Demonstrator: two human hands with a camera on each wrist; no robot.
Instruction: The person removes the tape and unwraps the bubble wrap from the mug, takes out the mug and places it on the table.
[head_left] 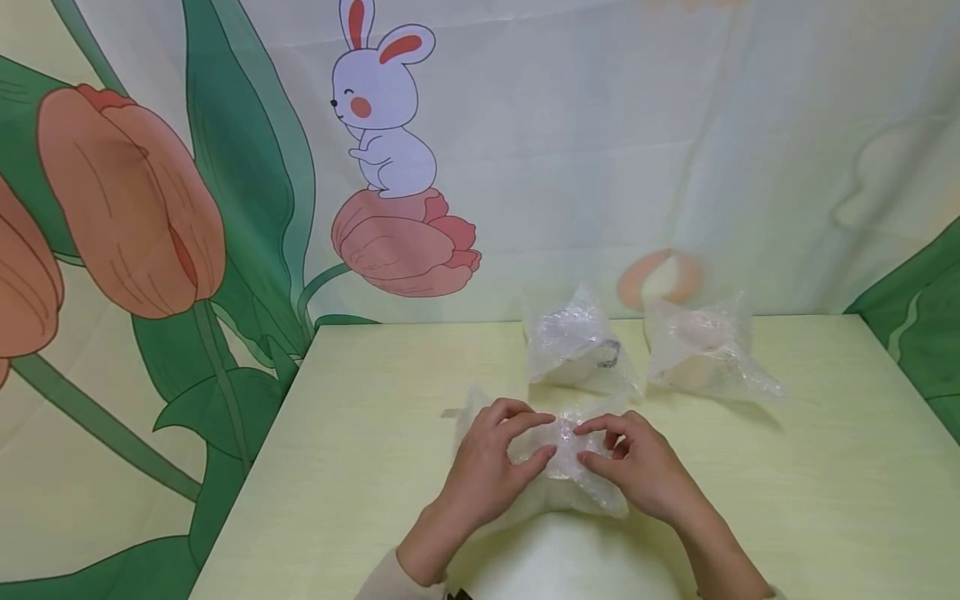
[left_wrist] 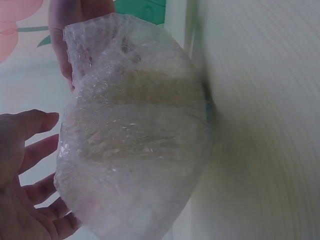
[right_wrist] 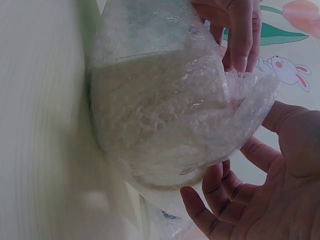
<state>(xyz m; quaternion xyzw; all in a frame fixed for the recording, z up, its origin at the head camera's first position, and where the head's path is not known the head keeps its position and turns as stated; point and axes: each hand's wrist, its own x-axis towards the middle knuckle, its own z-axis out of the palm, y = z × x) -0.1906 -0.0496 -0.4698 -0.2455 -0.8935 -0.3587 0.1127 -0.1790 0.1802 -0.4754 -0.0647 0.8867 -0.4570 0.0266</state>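
Note:
A bubble-wrapped bundle sits on the table in front of me, its clear wrap rising in a crinkled ridge on top. A pale yellowish thing shows dimly through the layers. On the ridge's left side is my left hand, index finger and thumb spread apart with their tips close to the wrap. From the right, my right hand touches the wrap, its thumb and index tips separate. In the right wrist view a loose flap of bubble wrap stands out from the bundle and covers some fingertips of the right hand.
Two more bubble-wrapped bundles stand behind, one with a dark mark and another to its right. The pale table ends at a hanging cloth printed with tulips and a rabbit.

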